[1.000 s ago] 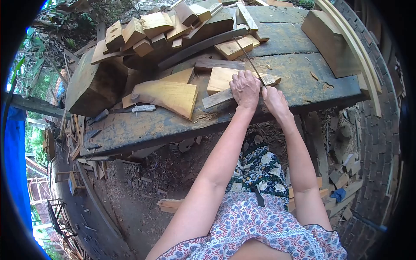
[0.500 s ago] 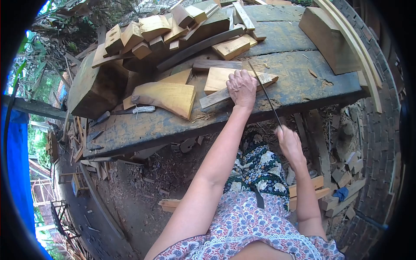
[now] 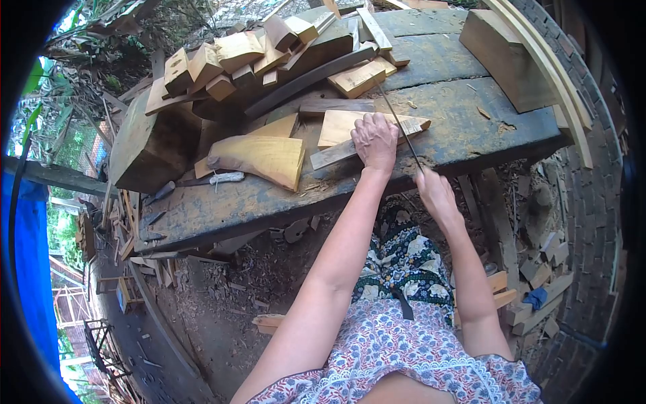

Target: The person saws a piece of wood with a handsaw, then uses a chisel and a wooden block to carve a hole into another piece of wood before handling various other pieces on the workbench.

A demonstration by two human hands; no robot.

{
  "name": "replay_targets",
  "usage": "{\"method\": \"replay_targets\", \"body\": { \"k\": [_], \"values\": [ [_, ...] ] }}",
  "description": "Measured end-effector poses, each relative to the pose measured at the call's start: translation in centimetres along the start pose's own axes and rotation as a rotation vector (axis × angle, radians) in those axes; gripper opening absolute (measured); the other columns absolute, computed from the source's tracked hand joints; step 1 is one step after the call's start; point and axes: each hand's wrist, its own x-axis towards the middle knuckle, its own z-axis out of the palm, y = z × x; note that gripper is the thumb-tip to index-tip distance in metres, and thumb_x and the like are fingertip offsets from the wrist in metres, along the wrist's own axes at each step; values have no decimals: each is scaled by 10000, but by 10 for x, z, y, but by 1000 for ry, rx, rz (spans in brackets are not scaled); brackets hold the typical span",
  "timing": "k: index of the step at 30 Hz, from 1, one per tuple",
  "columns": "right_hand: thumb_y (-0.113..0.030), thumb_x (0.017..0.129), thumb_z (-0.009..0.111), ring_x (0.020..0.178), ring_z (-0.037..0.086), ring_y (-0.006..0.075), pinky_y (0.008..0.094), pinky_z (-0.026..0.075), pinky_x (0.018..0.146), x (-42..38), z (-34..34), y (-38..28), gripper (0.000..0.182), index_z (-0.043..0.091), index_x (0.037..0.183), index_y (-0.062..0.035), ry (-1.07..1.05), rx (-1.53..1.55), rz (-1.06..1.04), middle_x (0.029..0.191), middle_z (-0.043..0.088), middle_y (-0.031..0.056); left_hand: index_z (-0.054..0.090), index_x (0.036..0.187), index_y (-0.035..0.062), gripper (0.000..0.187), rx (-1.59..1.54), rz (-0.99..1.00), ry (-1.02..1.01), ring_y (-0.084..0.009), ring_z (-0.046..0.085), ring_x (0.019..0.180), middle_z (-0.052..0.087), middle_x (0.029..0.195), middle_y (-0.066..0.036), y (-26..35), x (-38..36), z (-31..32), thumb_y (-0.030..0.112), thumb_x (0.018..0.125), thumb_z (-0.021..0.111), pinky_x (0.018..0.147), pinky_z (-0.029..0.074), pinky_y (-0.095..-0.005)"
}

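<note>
My left hand (image 3: 375, 143) is closed over a pale wooden board (image 3: 338, 126), pressing it against the bench. A narrow wooden strip (image 3: 331, 155) lies along the board's near side, partly hidden under the same hand. My right hand (image 3: 436, 195) grips the near end of a hand saw (image 3: 408, 140); its handle is hidden in the fist. The thin dark blade, seen nearly edge-on, crosses the board just right of my left hand. Beyond it shows the board's pointed end (image 3: 421, 124).
Wood blocks (image 3: 237, 51) are heaped at the bench's back left. Nearer lie a curved yellowish piece (image 3: 259, 156) and a knife-like tool with a pale handle (image 3: 227, 178). A large block (image 3: 501, 64) and long strips (image 3: 548, 67) stand on the right of the worn bench (image 3: 447, 145).
My right hand has moved forward, toward the bench, pushing the saw farther across the board. My left hand keeps its place on the wood. The view has shifted slightly.
</note>
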Motion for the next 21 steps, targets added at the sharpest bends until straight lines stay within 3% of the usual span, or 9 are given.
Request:
{"method": "replay_targets", "body": {
  "k": [4,12,16,18,21],
  "values": [
    [-281,947,415,864,569,472,554,446,751,-56,-1,21,298,552,919,-17,-88,24,109,877,606,288,560,818,60,169,10,-19,-3,-285,539,867,580,859,-106,-1,1,2,228,828,540,766,428,-422],
    [-282,942,441,842,576,459,545,453,743,-16,-6,31,282,571,916,-33,-8,-83,11,827,607,274,547,867,55,206,54,-90,-15,-294,535,901,563,925,-118,-8,11,7,255,864,496,767,442,-445],
    [-284,940,446,847,577,457,547,453,750,-5,-12,13,288,572,887,-31,-75,-62,-24,834,611,271,548,842,49,198,49,-49,-16,-303,542,898,567,893,-123,-8,9,4,240,861,499,766,446,-452],
    [-273,939,445,840,577,460,550,450,746,-17,-3,22,285,571,882,-23,45,-60,-73,828,610,273,549,835,48,192,46,-31,1,-305,544,887,568,882,-124,-7,9,5,234,856,504,765,446,-451],
    [-265,934,445,848,581,462,552,451,753,-41,-9,30,279,577,897,-21,-83,-35,25,839,613,277,550,825,51,177,33,-11,20,-306,545,869,567,866,-124,-11,9,6,223,843,515,763,444,-448]
  ]
}}
